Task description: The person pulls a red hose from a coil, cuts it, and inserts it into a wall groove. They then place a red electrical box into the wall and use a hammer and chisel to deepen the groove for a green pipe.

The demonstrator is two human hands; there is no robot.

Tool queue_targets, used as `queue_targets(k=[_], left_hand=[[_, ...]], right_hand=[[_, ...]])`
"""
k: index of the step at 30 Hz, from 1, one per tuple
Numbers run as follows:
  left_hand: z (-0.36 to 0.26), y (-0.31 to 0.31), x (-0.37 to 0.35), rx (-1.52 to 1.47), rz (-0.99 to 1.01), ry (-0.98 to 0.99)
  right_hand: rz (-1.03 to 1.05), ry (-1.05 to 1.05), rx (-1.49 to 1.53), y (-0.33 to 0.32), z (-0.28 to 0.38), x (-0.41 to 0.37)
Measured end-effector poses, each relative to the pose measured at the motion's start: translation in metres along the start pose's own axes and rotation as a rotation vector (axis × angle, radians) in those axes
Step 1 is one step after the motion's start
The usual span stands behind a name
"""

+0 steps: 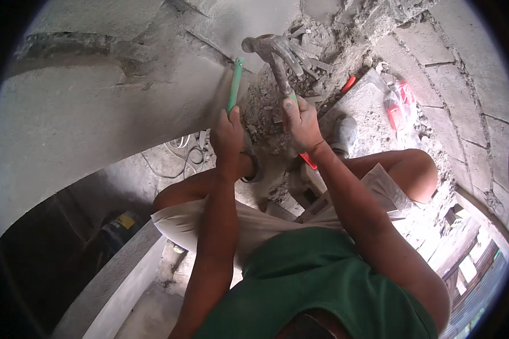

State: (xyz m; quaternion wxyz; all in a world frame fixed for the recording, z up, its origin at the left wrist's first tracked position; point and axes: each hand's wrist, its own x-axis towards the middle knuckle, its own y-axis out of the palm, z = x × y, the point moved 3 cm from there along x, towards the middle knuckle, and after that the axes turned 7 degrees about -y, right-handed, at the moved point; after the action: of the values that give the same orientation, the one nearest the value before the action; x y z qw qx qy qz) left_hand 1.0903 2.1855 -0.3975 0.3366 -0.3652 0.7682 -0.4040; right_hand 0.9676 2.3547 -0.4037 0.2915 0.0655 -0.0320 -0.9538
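My right hand [303, 122] is closed around the handle of a claw hammer [272, 50], whose dusty grey head is raised beside the wall. In my left hand [228, 134] is a slim green bar [236, 85] with small holes near its upper end, held nearly upright. The bar's lower end is hidden by my fist. Hammer and bar are apart, with the hammer head above and to the right of the bar's tip. Behind both tools lie broken concrete and rubble [264, 107].
Curved grey concrete [124, 107] rises at the left, and a block wall [464, 107] stands at the right. A red-handled object [349, 85] and a plastic bag with red contents [398, 107] lie by the rubble. Cable coils [191, 155] rest below; a dark container [119, 229] sits lower left.
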Motion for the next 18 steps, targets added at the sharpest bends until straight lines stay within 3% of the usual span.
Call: queue_targets(k=[9,14,17,18], left_hand=[[-0.005,-0.003,-0.001,0.054,-0.185,0.058],[-0.005,-0.005,0.0,0.026,-0.106,0.011],[-0.001,-0.002,0.003,0.002,-0.105,0.016],[-0.001,-0.001,0.006,-0.006,-0.107,0.025]], right_hand=[[0.002,-0.034,0.104,0.004,0.004,-0.009],[-0.008,-0.029,0.142,0.013,-0.011,-0.007],[-0.014,0.039,-0.031,0.026,-0.031,0.013],[0.03,0.017,-0.224,0.025,-0.045,0.027]])
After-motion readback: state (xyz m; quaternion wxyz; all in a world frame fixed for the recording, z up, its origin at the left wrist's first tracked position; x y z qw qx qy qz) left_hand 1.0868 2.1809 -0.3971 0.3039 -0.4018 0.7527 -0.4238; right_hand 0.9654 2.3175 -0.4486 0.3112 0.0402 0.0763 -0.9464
